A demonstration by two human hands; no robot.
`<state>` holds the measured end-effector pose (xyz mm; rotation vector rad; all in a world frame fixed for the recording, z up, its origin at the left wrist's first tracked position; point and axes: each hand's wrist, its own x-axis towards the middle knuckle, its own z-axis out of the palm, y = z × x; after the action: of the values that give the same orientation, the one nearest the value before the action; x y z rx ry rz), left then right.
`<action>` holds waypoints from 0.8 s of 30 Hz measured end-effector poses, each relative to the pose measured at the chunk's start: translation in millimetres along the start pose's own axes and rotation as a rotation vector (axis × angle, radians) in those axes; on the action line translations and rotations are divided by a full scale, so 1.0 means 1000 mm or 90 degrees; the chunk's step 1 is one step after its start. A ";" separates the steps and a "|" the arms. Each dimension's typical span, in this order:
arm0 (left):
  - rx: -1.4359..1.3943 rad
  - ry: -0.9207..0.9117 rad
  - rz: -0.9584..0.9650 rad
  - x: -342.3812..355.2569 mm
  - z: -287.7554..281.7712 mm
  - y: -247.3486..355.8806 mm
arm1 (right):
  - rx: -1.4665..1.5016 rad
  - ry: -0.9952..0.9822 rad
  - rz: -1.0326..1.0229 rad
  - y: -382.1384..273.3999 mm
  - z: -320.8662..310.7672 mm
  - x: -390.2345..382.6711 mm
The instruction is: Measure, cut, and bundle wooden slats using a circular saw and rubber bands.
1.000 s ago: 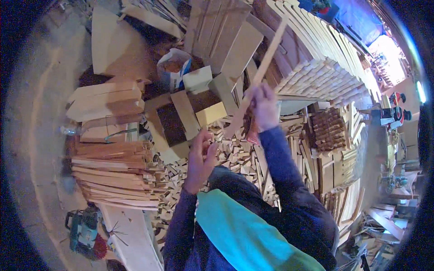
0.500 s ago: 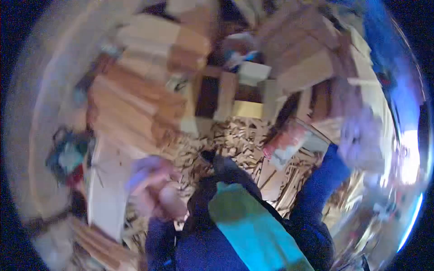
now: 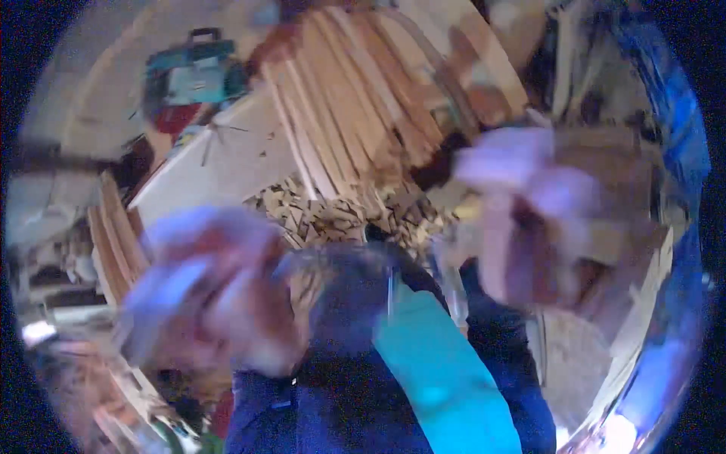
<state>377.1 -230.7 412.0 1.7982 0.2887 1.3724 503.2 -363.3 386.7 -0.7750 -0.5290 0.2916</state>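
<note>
Both hands are smeared by motion. My left hand (image 3: 219, 295) is raised at the lower left, in front of a pale board (image 3: 219, 159); its fingers run together and nothing can be made out in them. At the right, my right hand (image 3: 533, 178) is lifted before some brown blocky shapes (image 3: 597, 250); whether it touches them cannot be seen. Beyond my dark-clothed body and a bright turquoise strip (image 3: 454, 371), many small wood offcuts (image 3: 325, 219) cover the ground between the hands.
Several long wooden boards (image 3: 333, 98) lie side by side at the top middle. A teal tool case (image 3: 197, 76) with a dark handle stands at the upper left. Narrow planks (image 3: 117, 234) lean at the left, and blue sheeting (image 3: 681, 144) hangs along the right edge.
The view has swung to the right, so the boards and the case sit higher and the cartons and printed package have left it. My left hand looks larger and nearer; my right hand is further inward.
</note>
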 end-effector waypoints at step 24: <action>-0.037 -0.299 -0.482 -0.261 -0.157 -0.143 | 0.176 -1.227 0.042 -0.012 0.098 0.055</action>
<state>182.5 -229.3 136.9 1.6456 0.5878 0.4148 495.6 -290.6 472.4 0.0047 -2.1942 1.1457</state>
